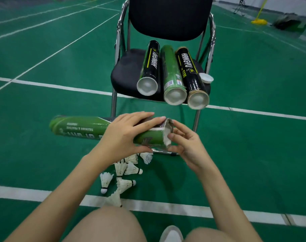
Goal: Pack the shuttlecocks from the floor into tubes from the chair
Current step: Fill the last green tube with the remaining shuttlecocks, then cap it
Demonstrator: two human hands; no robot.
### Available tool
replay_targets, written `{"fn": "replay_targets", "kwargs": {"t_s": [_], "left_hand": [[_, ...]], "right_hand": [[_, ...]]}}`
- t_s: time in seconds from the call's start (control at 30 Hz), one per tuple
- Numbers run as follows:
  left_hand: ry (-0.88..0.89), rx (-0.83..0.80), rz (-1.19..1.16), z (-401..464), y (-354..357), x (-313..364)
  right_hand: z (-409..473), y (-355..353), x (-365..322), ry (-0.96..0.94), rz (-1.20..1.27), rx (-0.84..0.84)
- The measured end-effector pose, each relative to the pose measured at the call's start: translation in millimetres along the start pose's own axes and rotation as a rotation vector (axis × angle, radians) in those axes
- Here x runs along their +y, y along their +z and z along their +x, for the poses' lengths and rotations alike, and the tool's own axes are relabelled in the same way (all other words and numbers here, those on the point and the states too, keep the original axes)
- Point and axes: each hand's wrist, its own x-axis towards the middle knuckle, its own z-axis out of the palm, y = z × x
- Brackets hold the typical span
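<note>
Packing barely begun: left hand point(129, 131) grips green cardboard tube point(89, 127), right hand point(185, 145) fingers its open mouth, holding nothing; white feather shuttlecocks point(129, 169) remain floored; three tubes point(171, 74) wait on black chair point(126, 67).

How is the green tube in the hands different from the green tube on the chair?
The held green tube lies sideways in the air, gripped by the left hand, with the right hand at its mouth. The chair's green tube rests untouched between two black tubes, its mouth towards the camera. Both are green, with one end open.
</note>
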Motion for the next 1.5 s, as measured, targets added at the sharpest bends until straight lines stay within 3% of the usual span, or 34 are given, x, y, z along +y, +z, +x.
{"fn": "replay_targets", "kwargs": {"t_s": [0.27, 0.7, 1.03, 1.33, 1.5], "left_hand": [[-0.201, -0.328, -0.131, -68, 67, -10], [-0.412, -0.542, -0.318, -144, 157, -27], [-0.463, -0.544, -0.213, -153, 190, -38], [-0.508, -0.457, -0.129, -161, 208, -49], [-0.544, -0.488, -0.117, -166, 205, -47]], "right_hand": [[6, -31, 95, 0.269, 0.030, -0.031], [28, -66, 202, 0.578, 0.086, -0.066], [54, -83, 241, 0.579, -0.003, -0.022], [73, -102, 266, 0.366, -0.182, 0.202], [87, -88, 272, 0.311, -0.297, 0.147]]}}
